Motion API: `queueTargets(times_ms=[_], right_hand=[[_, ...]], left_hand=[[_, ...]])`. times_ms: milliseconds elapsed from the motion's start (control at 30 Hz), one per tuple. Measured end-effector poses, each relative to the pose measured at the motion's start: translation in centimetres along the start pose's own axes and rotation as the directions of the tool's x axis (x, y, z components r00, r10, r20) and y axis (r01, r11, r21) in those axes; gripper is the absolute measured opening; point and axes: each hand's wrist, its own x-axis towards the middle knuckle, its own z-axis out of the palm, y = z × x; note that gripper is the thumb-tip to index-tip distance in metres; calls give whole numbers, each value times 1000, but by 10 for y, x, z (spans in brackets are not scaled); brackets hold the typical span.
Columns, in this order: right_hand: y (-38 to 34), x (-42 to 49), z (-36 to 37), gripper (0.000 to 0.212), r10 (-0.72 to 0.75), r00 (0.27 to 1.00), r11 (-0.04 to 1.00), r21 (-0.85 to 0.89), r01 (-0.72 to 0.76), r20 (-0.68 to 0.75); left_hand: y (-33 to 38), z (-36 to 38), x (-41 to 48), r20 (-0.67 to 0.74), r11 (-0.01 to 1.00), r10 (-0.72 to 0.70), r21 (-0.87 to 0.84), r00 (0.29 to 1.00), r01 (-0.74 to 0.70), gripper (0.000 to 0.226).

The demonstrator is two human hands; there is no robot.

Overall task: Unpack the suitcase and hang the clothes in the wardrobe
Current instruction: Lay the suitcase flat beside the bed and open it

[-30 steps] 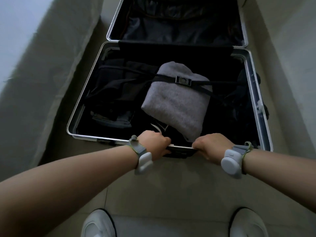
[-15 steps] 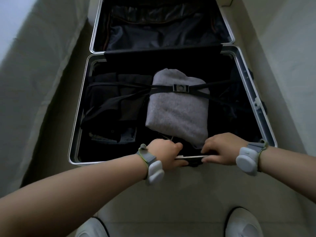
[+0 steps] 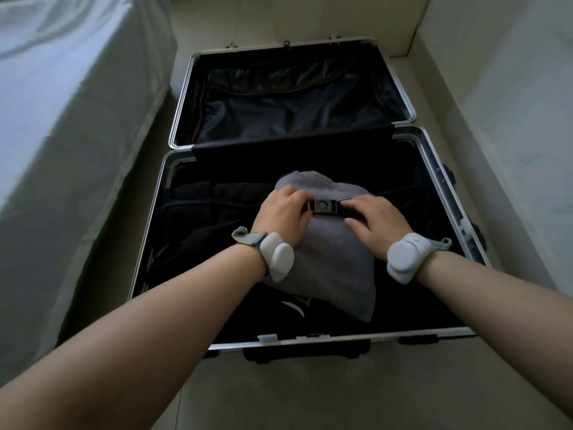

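An open silver-rimmed suitcase (image 3: 443, 193) lies flat on the floor, its lid (image 3: 291, 97) folded back and lined in dark fabric. Inside, a folded grey garment (image 3: 335, 268) lies in the middle under a black strap with a buckle (image 3: 324, 207). Dark clothes (image 3: 201, 231) fill the left side. My left hand (image 3: 283, 212) rests on the grey garment with its fingers pinching the strap at the buckle's left end. My right hand (image 3: 376, 220) holds the strap at the buckle's right end, thumb lying on the garment.
A bed with a pale sheet (image 3: 62, 135) runs along the left of the suitcase. A pale wall or cabinet side (image 3: 511, 119) stands close on the right. The suitcase handle (image 3: 307, 350) faces me over a light floor (image 3: 310, 395).
Both hands have let go of the suitcase's near rim and moved forward onto the strap buckle over the grey garment. The view has tilted up, showing the whole lid.
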Motion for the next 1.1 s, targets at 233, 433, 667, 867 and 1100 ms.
queueTargets(times_ms=[233,433,667,867,1100], right_hand=[[-4,35,21,48,198,968,980,-66,-190,153],[-4,45,21,25,179,976,984,-23,-178,124],[-7,51,28,22,164,971,985,27,-171,172],[-9,45,24,22,136,975,983,98,-155,177],[-12,37,14,12,110,966,978,150,-148,234]], left_hand=[[-3,24,20,222,971,-167,207,961,121,48],[-7,39,11,99,977,-119,189,988,99,36],[-10,46,5,35,992,-51,114,998,46,39],[-10,48,4,74,998,-48,37,996,45,39],[-11,45,3,138,1000,11,-19,990,-8,38]])
